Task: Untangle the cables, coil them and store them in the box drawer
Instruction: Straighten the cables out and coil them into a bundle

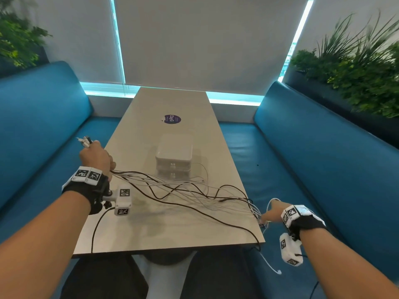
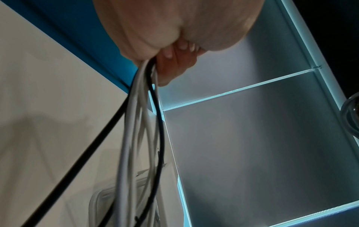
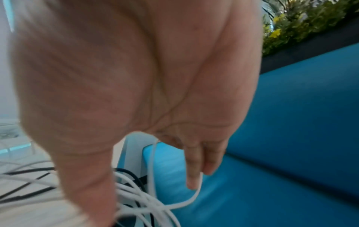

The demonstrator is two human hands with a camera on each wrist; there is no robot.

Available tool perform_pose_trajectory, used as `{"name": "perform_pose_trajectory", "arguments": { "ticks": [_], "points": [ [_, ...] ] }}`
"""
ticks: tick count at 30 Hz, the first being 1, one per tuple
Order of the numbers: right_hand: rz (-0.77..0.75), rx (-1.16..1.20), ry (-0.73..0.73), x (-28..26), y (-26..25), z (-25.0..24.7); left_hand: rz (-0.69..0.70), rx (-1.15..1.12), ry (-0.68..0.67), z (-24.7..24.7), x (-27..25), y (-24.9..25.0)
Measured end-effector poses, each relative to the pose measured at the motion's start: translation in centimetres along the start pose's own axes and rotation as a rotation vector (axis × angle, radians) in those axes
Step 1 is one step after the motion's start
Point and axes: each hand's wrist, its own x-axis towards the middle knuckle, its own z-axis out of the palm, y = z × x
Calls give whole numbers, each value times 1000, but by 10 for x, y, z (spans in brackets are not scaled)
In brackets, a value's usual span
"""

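With my left hand at centre-left clenched on one end of the cables and my right hand at lower right gripping the other, stretched across the tabletop, I should probably pull gently, easing strands apart before coiling.

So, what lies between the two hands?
The tangled cables, black and white, stretch over the table from left hand to right hand; the head view shows it.
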Motion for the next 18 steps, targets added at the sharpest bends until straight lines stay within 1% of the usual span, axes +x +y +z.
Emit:
{"name": "perform_pose_trajectory", "arguments": {
  "ticks": [2,4,7,9,10,12,13,14,16,17,18],
  "points": [
    [-53,33,41,8,2,2,25,18,2,-2,1,2],
    [-69,88,92,15,4,5,26,24,10,-4,1,3],
    [-76,57,124,13,1,10,2,12,12,-9,3,3],
    [-5,68,173,14,-1,12,-8,12,7,-11,4,1],
    [40,78,176,14,0,13,-7,19,8,-12,4,0],
    [71,16,154,16,5,14,1,29,13,-14,5,-1],
    [113,-7,163,19,9,12,8,33,15,-15,6,-1],
    [125,22,171,21,15,13,16,38,19,-17,6,-1],
    [145,34,257,19,23,13,22,51,30,-18,7,0],
    [155,34,282,26,29,16,21,57,35,-19,7,1],
    [171,43,270,28,30,16,20,60,39,-19,7,2]
  ]
}}
